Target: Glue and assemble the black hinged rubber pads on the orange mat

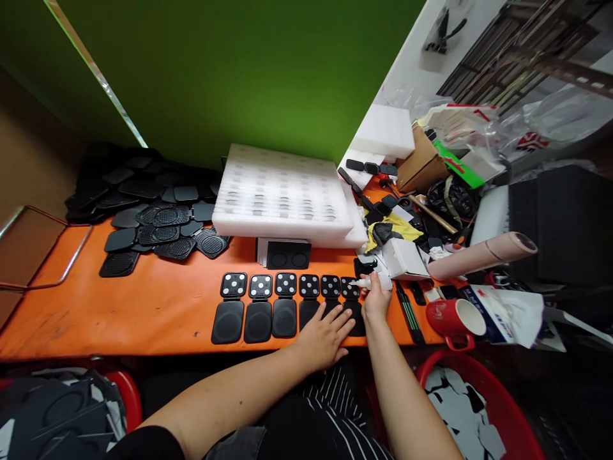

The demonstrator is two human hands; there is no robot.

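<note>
Several black hinged pads lie unfolded in a row on the orange table [158, 313]; each has a small upper plate with whitish dots and a larger lower plate, such as the leftmost pad [227, 321]. My right hand [376, 299] is closed around a small white squeeze bottle [371, 282]. The bottle's thin tip points left, over the dotted upper plate [349, 289] at the row's right end. My left hand [325, 335] lies flat with fingers spread across the lower plates on the right, partly hiding them.
White foam blocks [282, 191] stand behind the row. A heap of black pads [163, 217] lies at left. On the right are a red mug [453, 319], a white box [405, 259] and a pink cylinder [483, 254]. Below the edge sits a red tub [512, 415] of offcuts.
</note>
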